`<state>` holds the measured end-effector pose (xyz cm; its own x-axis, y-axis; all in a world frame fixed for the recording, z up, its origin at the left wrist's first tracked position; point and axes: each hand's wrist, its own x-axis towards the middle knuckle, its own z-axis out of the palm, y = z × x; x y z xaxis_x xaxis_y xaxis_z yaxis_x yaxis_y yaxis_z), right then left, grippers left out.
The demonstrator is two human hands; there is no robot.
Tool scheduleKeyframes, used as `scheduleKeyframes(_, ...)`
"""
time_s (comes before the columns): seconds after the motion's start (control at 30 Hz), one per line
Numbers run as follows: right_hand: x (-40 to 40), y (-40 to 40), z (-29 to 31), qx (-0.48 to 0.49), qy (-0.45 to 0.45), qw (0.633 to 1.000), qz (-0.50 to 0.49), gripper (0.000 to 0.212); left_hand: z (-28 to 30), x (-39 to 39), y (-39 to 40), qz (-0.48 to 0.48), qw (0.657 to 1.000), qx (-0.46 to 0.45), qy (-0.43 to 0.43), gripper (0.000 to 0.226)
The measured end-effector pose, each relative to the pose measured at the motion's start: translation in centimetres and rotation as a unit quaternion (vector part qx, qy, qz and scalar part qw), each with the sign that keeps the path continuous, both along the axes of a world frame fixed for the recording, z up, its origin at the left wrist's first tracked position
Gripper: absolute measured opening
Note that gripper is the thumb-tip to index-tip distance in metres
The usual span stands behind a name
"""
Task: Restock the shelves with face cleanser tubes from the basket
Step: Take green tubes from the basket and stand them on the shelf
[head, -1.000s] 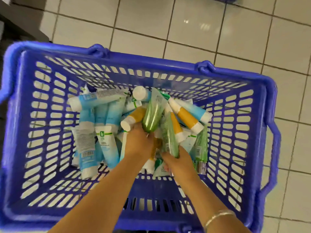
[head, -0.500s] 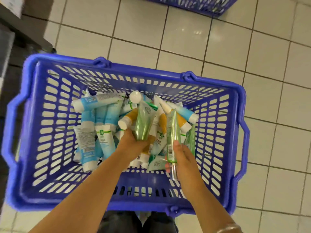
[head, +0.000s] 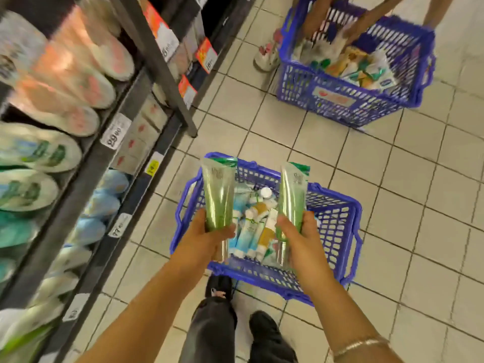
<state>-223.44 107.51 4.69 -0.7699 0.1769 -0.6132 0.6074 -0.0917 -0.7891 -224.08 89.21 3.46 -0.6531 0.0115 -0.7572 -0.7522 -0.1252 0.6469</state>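
My left hand grips a clear green cleanser tube, cap end down, held upright above the blue basket. My right hand grips a second green tube the same way. Both tubes hang over the basket, which stands on the tiled floor in front of my feet. Inside the basket lie several more tubes, blue-and-white and orange-and-white. The shelves run along the left, stocked with rows of tubes that look blurred.
A second blue basket full of products stands farther up the aisle at top right, with another person's legs and hands at it. Price tags line the shelf edges. My dark shoes stand just behind my basket.
Both hands lifted a green tube each out of the basket and rose well above it. The view pulled back and turned, bringing the shelves and the second basket into sight.
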Motion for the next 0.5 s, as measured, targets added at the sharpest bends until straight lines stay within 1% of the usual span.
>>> scheduleKeyframes(0.07, -0.6, -1.4, 3.5, 0.002, 0.013, 1.000, 0.023, 0.017, 3.7, 0.4, -1.4, 0.034, 0.999, 0.010, 0.028, 0.040)
scheduleKeyframes(0.2, -1.4, -4.3, 10.0, 0.024, 0.053, 0.995, 0.077, 0.037, 11.3, 1.9, -3.3, 0.112, 0.989, 0.049, 0.086, 0.045)
scheduleKeyframes(0.27, -1.2, -5.7, 13.3, 0.030, 0.068, 0.992, 0.105, 0.036, 15.3, 3.4, -4.1, 0.131, 0.983, 0.068, 0.106, 0.046)
scheduleKeyframes(0.33, -0.5, -6.9, 16.6, 0.030, 0.077, 0.988, 0.128, 0.037, 18.8, 5.4, -4.9, 0.152, 0.978, 0.063, 0.127, 0.039)
scheduleKeyframes(0.4, 0.5, -8.0, 19.5, 0.027, 0.086, 0.984, 0.154, 0.035, 21.8, 7.6, -5.6, 0.186, 0.971, 0.043, 0.140, 0.039)
scheduleKeyframes(0.5, 2.6, -9.7, 23.9, 0.035, 0.123, 0.970, 0.208, 0.034, 25.9, 11.3, -6.5, 0.241, 0.958, 0.020, 0.154, 0.032)
